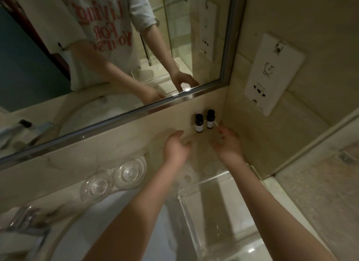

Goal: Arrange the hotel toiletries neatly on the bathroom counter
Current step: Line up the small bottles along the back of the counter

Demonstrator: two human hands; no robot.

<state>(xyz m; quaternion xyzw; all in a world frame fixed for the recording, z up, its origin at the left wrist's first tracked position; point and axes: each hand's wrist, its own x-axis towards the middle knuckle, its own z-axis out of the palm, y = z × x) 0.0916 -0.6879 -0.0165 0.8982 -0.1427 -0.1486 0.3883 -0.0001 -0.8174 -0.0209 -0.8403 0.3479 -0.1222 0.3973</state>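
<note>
Both forearms fill the bottom of my view, bare, reaching forward over the counter toward the back corner. Starting at the far left, I see a chrome tap (pixel 25 224) at the edge of the white basin (pixel 116 222), blurred at this range. Next along, two clear drinking glasses (pixel 114 178) stand touching each other on the marble counter (pixel 136 144), close under the mirror (pixel 97 56), whose metal frame runs diagonally across the wall.

My left hand (pixel 175 147) hovers over the counter with palm turned inward and fingers loosely spread, gripping nothing. Beneath and between the two arms sits a clear acrylic tray (pixel 209 200); I can make out its rim, and it looks bare inside, though glare makes that hard to confirm.

Just past the fingertips, two small dark toiletry bottles (pixel 205 121) with black caps and pale labels stand upright, side by side and nearly touching, tucked into the corner where the backsplash meets the side wall. Neither hand touches them.

My right hand (pixel 227 142) is held open too, fingers relaxed and slightly curled, empty, its fingertips just beside the right-hand bottle.

Farther right, a white socket panel (pixel 272 76) is mounted on the tiled side wall, well above the counter
</note>
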